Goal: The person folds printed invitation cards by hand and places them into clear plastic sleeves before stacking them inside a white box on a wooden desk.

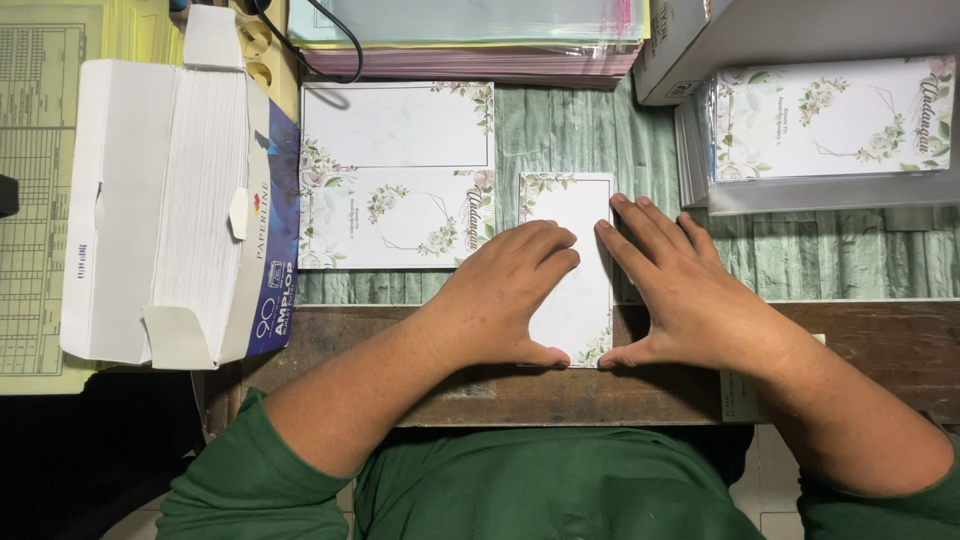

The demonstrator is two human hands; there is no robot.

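Observation:
A white card with floral corners (570, 225) lies upright at the table's front edge. My left hand (505, 290) presses flat on its left side, fingers together, thumb along the bottom edge. My right hand (675, 285) lies flat against the card's right edge, fingers spread toward the top right corner, thumb at the bottom right corner. Just left of the card lies a stack of unfolded floral sheets (395, 175).
An open white and blue box of envelopes (175, 210) stands at the left. A tray of printed floral cards (830, 120) sits at the right, a stack of clear sleeves (470, 40) at the back. Yellow forms (40, 190) lie far left. The wooden table edge (560, 395) runs below.

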